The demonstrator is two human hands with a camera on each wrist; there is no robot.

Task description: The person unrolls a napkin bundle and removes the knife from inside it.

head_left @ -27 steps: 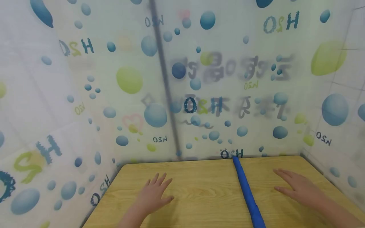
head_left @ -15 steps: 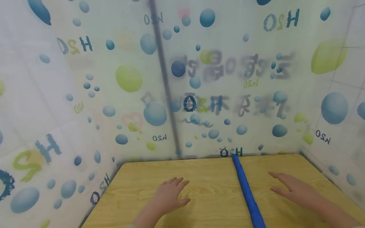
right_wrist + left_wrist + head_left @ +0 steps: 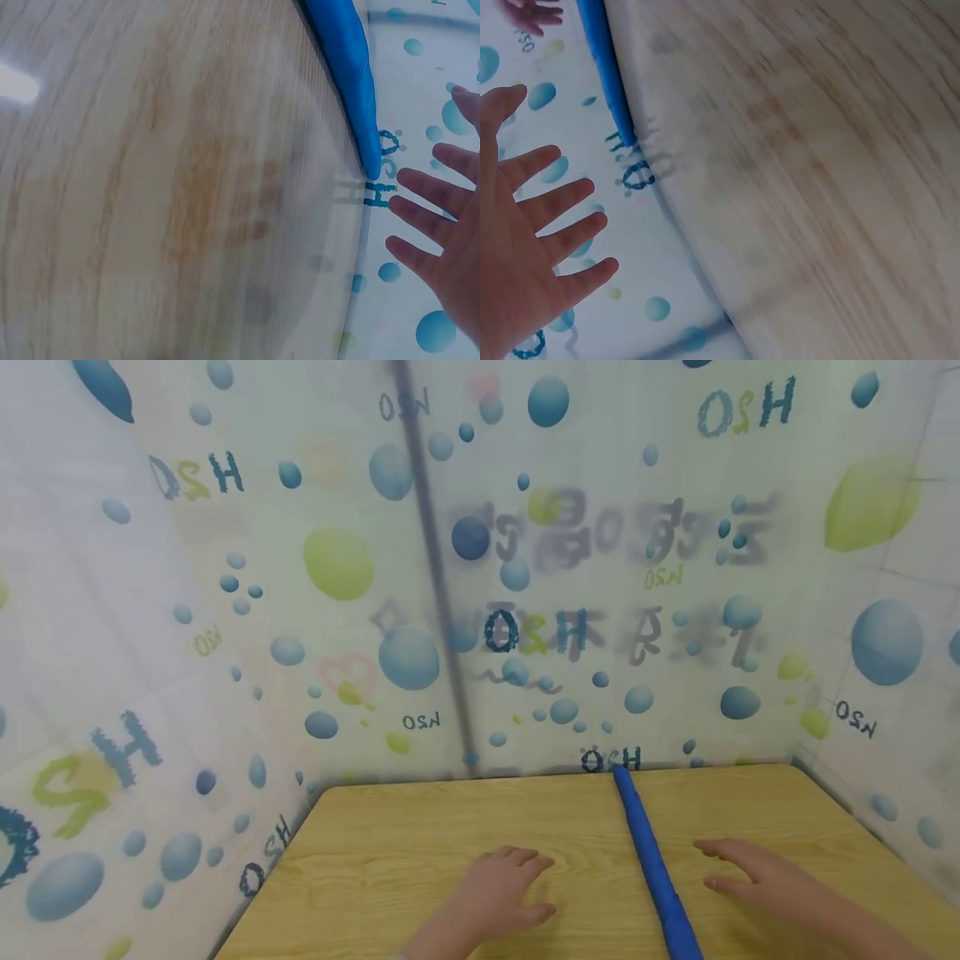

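Observation:
A long, slim blue object with a wrinkled, cloth-like covering lies on the wooden table; it looks like a furled umbrella. Its narrow end reaches the far table edge, and its near end runs out of the head view. To its left, my left hand hovers over the table with fingers extended and thumb apart. On the other side is my right hand, fingers stretched toward the blue object. Both wrist views show spread fingers and an empty palm. Neither hand touches the blue object.
A pale curtain printed with bubbles and H2O lettering hangs behind the table and along both sides. A dark vertical line, like a pole's shadow, shows through it. Faint reflections lie on the tabletop.
My left hand has moved right across the table toward the blue object. My right hand has shifted slightly left. The blue object stays in place.

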